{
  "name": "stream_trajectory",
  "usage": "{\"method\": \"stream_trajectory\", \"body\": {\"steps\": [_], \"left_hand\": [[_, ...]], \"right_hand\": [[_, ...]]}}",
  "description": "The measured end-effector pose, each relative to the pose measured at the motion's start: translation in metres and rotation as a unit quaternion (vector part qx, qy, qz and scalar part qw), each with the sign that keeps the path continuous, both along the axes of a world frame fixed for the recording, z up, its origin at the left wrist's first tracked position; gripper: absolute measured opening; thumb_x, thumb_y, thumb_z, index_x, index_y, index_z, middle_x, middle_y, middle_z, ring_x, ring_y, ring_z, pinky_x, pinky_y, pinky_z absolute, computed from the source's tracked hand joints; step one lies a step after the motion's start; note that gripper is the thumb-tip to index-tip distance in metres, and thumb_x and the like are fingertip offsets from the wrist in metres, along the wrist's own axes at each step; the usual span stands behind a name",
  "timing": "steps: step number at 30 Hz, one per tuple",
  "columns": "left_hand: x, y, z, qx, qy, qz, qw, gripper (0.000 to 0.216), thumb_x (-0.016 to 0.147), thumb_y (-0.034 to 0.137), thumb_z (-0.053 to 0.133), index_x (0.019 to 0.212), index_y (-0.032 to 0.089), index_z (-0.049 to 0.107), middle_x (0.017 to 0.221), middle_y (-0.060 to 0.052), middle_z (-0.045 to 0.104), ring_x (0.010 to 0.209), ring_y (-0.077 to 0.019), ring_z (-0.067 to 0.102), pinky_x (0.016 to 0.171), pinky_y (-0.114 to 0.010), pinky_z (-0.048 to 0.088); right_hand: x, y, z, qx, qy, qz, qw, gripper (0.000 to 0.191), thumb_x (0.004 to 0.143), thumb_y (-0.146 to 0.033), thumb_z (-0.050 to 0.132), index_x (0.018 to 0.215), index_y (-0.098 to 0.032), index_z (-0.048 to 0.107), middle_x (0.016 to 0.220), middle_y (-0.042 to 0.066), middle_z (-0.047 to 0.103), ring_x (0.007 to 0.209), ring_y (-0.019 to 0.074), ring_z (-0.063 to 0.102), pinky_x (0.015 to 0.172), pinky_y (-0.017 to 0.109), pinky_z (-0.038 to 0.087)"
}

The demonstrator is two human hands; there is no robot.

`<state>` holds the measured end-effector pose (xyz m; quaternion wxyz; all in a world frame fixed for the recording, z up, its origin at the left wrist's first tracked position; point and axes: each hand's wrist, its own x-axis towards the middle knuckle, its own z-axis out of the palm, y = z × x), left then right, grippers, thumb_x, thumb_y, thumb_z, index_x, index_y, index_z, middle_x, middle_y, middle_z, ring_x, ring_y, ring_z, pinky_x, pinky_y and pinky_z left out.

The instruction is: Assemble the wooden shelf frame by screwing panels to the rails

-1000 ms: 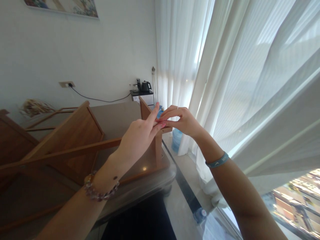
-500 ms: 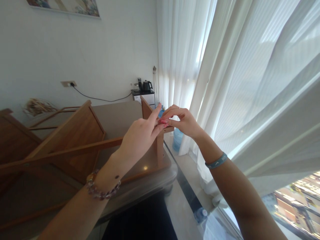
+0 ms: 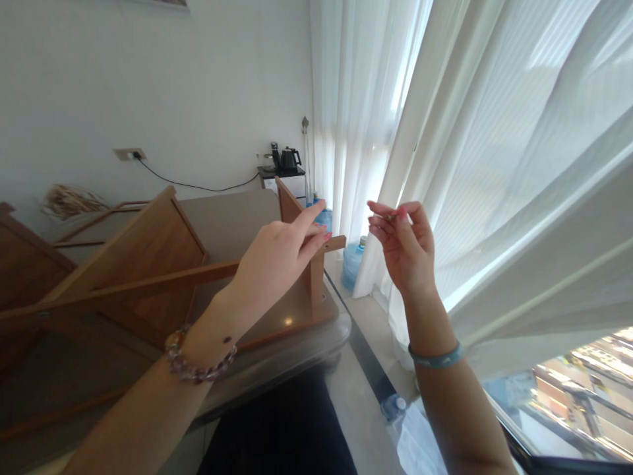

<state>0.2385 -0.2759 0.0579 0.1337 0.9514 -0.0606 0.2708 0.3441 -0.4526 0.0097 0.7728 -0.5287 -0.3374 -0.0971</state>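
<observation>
Partly, the left hand [image 3: 274,257] hides the wooden frame [image 3: 148,288].

Saw smooth, faintly satiny wood in the furniture frame [image 3: 163,283], glossy, leather-like covering on the couch [image 3: 341,330], and sheer woven cloth in the curtain [image 3: 475,132]. Noted translucent plastic in the water jug [image 3: 352,265], a glassy shine on the beaded bracelet [image 3: 200,374], and smooth matt finish on the wall [image 3: 208,86].

From here I can't identify the small part [image 3: 391,217], a tiny piece pinched aloft between two and three o'clock; between eight and nine I see the brown wooden frame [image 3: 148,287], panels slanted.
</observation>
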Motion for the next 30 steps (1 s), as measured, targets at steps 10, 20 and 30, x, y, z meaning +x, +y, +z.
{"method": "stream_trajectory", "body": {"steps": [10, 20, 30], "left_hand": [[-0.004, 0.005, 0.006, 0.013, 0.007, -0.059, 0.998, 0.034, 0.098, 0.038, 0.044, 0.107, 0.025, 0.074, 0.103, -0.003, 0.076, 0.088, -0.0205, 0.072, 0.081, -0.031, 0.053], [-0.006, 0.010, 0.005, 0.013, 0.007, -0.097, 0.995, 0.029, 0.093, 0.034, 0.055, 0.117, 0.027, 0.070, 0.119, 0.002, 0.070, 0.112, -0.0203, 0.065, 0.102, -0.034, 0.050], [-0.010, 0.009, 0.002, 0.045, 0.020, -0.030, 0.998, 0.033, 0.092, 0.036, 0.057, 0.123, 0.028, 0.066, 0.125, 0.001, 0.067, 0.113, -0.0230, 0.065, 0.103, -0.039, 0.052]], "right_hand": [[-0.090, -0.026, -0.130, -0.025, 0.234, -0.051, 0.971, 0.021, 0.091, -0.045, 0.057, 0.097, -0.027, 0.067, 0.064, -0.003, 0.046, 0.061, 0.0136, 0.047, 0.059, 0.027, 0.042], [-0.122, -0.006, -0.121, -0.129, 0.196, -0.159, 0.959, 0.040, 0.093, -0.045, 0.054, 0.131, -0.033, 0.060, 0.091, 0.003, 0.059, 0.086, 0.0182, 0.056, 0.078, 0.032, 0.048], [-0.118, 0.023, -0.087, -0.011, 0.073, -0.215, 0.974, 0.040, 0.091, -0.024, 0.062, 0.128, -0.036, 0.060, 0.092, 0.003, 0.065, 0.078, 0.0159, 0.061, 0.067, 0.030, 0.054]]}}
